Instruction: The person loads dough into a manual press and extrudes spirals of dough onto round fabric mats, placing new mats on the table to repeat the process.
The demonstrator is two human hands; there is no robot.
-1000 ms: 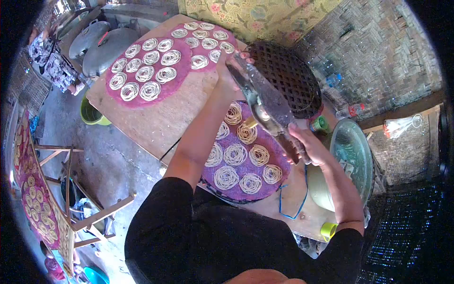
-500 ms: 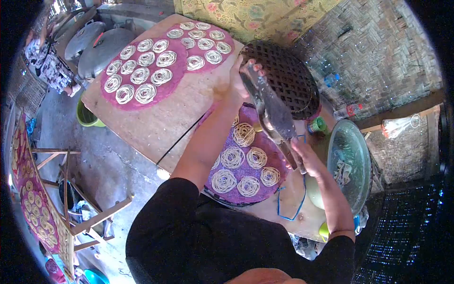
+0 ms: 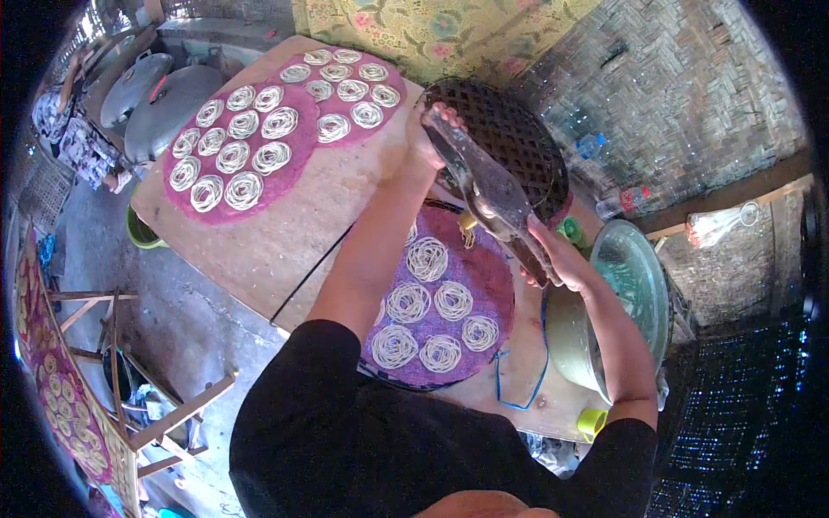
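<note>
A dark, worn wooden hand press (image 3: 505,197) with two long arms is held slantwise between my hands. My left hand (image 3: 434,134) wraps its upper end, and my right hand (image 3: 560,257) grips the lower end. A yellowish metal nozzle (image 3: 467,219) shows at the press's left side, with short pale strands (image 3: 468,236) hanging from it. Beneath lies a round purple cloth (image 3: 414,367) bearing several coiled noodle nests (image 3: 453,300). The strands hang over the cloth's upper right part. My palms hide part of the press ends.
Two pink rounds (image 3: 298,168) with more nests lie on the wooden table (image 3: 233,259). A dark woven tray (image 3: 518,138) leans at the back. At right are a large green basin (image 3: 617,250) and a yellow-green cup (image 3: 591,421). Another person (image 3: 78,138) stands far left.
The press has moved a little, its nozzle now right of the topmost nest, with a short bunch of strands hanging. My view has shifted slightly; both hands still grip the press.
</note>
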